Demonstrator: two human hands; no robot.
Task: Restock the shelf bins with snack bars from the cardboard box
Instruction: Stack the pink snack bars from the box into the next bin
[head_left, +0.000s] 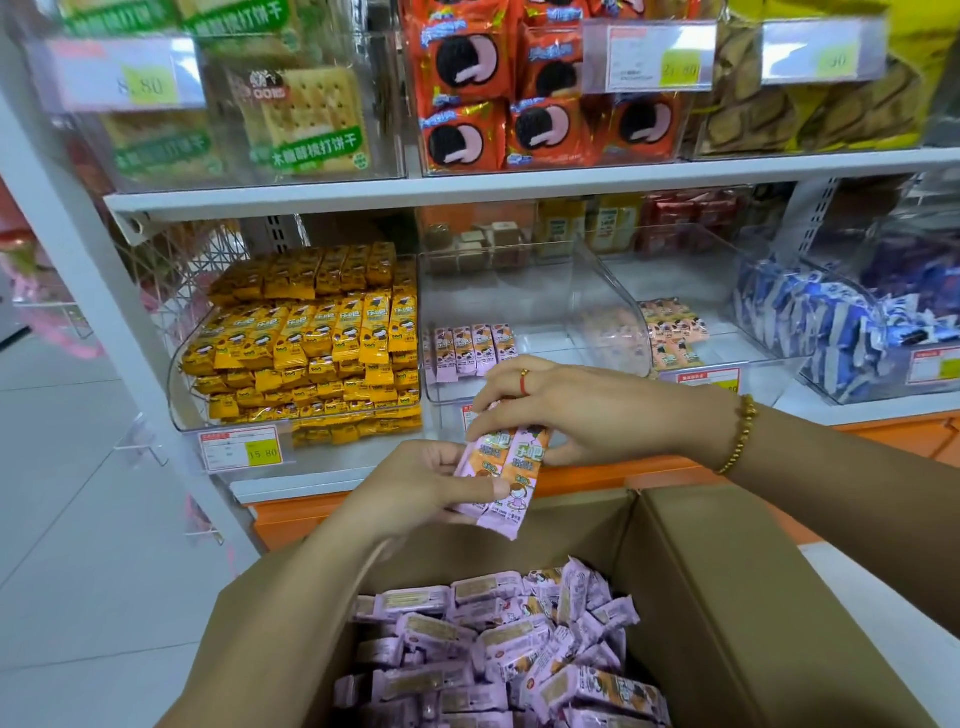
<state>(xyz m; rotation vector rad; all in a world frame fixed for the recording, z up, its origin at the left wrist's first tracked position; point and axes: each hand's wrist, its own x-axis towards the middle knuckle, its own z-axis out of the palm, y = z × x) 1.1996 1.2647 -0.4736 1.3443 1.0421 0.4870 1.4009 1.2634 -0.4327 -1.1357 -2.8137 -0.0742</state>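
Between the shelf and the box, my left hand (421, 488) holds a small stack of pink snack bars (506, 478) from below, thumb across the wrappers. My right hand (571, 410) pinches the top end of the same bars from above. Below them, an open cardboard box (727, 597) holds several loose pink bars (498, 654). Straight ahead on the lower shelf, a clear bin (519, 384) has a short row of pink bars (470, 349) standing at its left front. The rest of that bin is bare.
A full bin of yellow bars (306, 343) stands left of the pink bin. To the right are a bin with a few peach bars (672, 332) and one with blue packs (831, 332). The upper shelf (519, 184) carries cracker and cookie bins. White floor lies at left.
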